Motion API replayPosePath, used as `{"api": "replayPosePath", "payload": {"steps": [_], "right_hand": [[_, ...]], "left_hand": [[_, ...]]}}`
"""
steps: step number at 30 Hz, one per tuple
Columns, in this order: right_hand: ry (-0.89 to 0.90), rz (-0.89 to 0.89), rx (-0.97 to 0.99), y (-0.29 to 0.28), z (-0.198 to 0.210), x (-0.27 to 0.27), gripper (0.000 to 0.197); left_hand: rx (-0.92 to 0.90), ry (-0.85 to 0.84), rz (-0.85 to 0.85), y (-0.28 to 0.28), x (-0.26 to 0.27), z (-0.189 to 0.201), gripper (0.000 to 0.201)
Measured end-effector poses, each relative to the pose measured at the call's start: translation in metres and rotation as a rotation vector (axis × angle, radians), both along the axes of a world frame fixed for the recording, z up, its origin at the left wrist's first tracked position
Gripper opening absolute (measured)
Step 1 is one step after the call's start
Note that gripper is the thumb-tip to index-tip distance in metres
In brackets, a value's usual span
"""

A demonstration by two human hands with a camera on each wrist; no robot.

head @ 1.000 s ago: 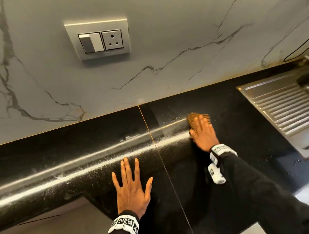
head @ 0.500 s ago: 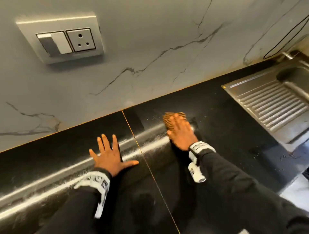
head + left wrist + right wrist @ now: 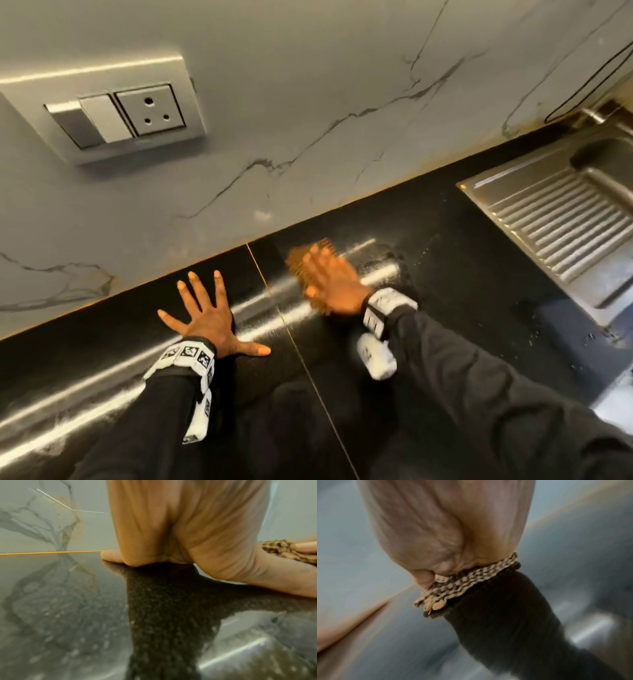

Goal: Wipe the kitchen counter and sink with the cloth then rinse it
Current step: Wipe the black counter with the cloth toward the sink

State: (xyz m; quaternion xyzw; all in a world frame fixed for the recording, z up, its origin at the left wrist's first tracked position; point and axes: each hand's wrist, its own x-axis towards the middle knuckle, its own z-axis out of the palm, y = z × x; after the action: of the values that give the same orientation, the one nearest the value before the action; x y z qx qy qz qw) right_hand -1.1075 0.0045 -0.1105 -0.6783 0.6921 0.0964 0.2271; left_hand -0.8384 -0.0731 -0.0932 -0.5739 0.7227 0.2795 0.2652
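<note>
The counter-wiping step is under way, and by the look of things the sink and the rinse are not yet started. The right hand (image 3: 334,284) is pressing flat, fingers straight and close together, on a brown woven cloth (image 3: 301,263) that is lying on the black granite counter (image 3: 462,274), just right of the counter's thin orange seam (image 3: 274,301). The blur on that hand suggests it is sweeping. The left hand (image 3: 209,318) is lying spread on the counter left of the seam, fingers splayed wide apart, holding nothing and apparently bracing.

The next move probably calls for steady downward pressure while the cloth is carried across the speckled patch right of the seam, toward the steel drainboard (image 3: 555,222), keeping the cloth bunched under the palm so it is not slipping out.

Counted: one cloth, two hands, one seam, one drainboard, and one wall plate (image 3: 113,113) above the seam carrying one switch and one three-pin socket. Whether a tap is present cannot be told.
</note>
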Motion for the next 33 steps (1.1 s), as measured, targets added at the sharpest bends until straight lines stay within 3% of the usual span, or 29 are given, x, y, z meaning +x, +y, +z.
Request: {"api": "replayPosePath", "payload": {"steps": [3,6,11,14,16,19,21,23,26,28,31,33], "right_hand": [[0.065,-0.299,0.004,-0.003,0.01,-0.067,0.073],[0.081,-0.387,-0.006,-0.003,0.003,-0.047,0.078],[0.003,0.048,-0.035,-0.011,-0.005,0.079,0.075],[0.02,0.121,-0.089,-0.024,-0.008,0.054,0.07],[0.061,-0.074,-0.146,-0.032,-0.006,0.002,0.07],[0.068,-0.414,-0.083,-0.036,0.001,-0.069,0.073],[0.079,-0.501,-0.068,-0.043,-0.001,-0.071,0.077],[0.101,-0.459,-0.092,-0.053,-0.008,-0.026,0.08],[0.014,-0.113,-0.076,-0.065,-0.012,0.071,0.077],[-0.016,-0.007,-0.065,-0.072,-0.008,0.106,0.075],[-0.027,0.076,-0.108,-0.073,-0.009,0.085,0.071],[-0.015,-0.017,-0.159,-0.069,-0.008,0.038,0.07]], "left_hand": [[0.003,0.014,-0.002,0.002,0.002,-0.002,0.192],[0.013,0.01,-0.013,0.002,-0.001,0.001,0.192],[0.018,0.025,-0.008,0.003,0.001,0.004,0.19],[0.014,0.025,-0.006,0.005,0.001,0.005,0.189],[0.018,0.031,-0.009,0.007,0.002,0.006,0.189],[0.03,0.034,-0.023,0.005,0.001,0.006,0.19],[0.029,0.029,-0.025,0.003,-0.001,0.005,0.189],[0.033,0.02,-0.007,0.003,0.0,0.005,0.19],[0.034,0.016,-0.01,0.002,0.001,0.003,0.191],[0.025,0.02,-0.017,0.002,0.002,0.002,0.192],[0.016,0.016,0.002,0.003,0.0,0.002,0.192],[0.012,0.017,-0.013,0.004,-0.001,0.004,0.192]]}}
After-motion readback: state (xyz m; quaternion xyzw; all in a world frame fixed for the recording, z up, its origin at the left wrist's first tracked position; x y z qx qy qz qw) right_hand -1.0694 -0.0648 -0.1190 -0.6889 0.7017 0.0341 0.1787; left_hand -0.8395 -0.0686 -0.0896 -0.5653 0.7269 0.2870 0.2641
